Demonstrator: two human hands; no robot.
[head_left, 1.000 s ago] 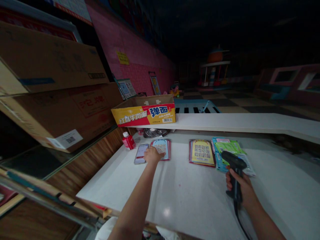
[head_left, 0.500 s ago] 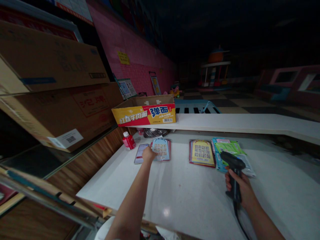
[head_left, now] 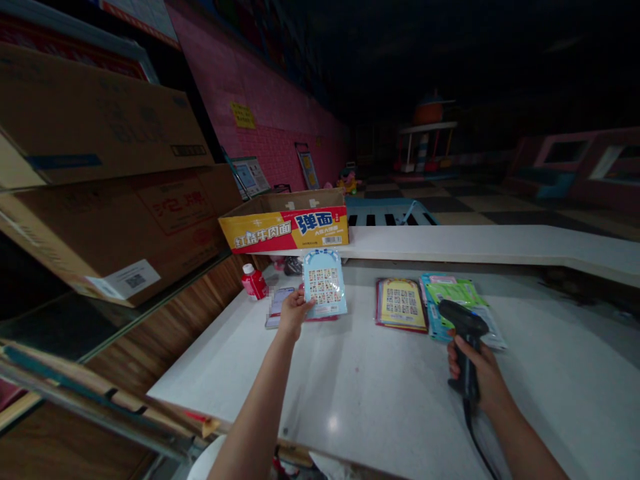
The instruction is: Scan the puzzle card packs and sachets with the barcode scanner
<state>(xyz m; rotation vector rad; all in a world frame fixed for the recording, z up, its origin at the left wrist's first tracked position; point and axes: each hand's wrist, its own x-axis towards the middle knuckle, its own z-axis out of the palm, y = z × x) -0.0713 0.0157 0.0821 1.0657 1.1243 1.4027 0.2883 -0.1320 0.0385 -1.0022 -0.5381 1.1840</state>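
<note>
My left hand (head_left: 294, 312) pinches the lower left corner of a light blue card packet (head_left: 325, 283) in clear wrap, which is raised and tilted toward me. Beneath it, the reddish edge of another packet (head_left: 323, 319) shows on the white counter. A phone (head_left: 276, 308) lies just left of that hand. My right hand (head_left: 475, 367) is wrapped around the grip of a black barcode scanner (head_left: 464, 323), its cable trailing down. Left of the scanner rests a stack of packets with a yellow one (head_left: 401, 303) on top, beside green and blue packets (head_left: 453, 300).
A red bottle with a white cap (head_left: 254, 281) stands at the counter's left. An open yellow and red carton (head_left: 285, 227) sits on the raised white ledge (head_left: 475, 245). Large cardboard boxes (head_left: 115, 207) are stacked on the left.
My left hand has lifted the light blue card packet off its pile and tipped it up. The right hand still holds the scanner in nearly the same place.
</note>
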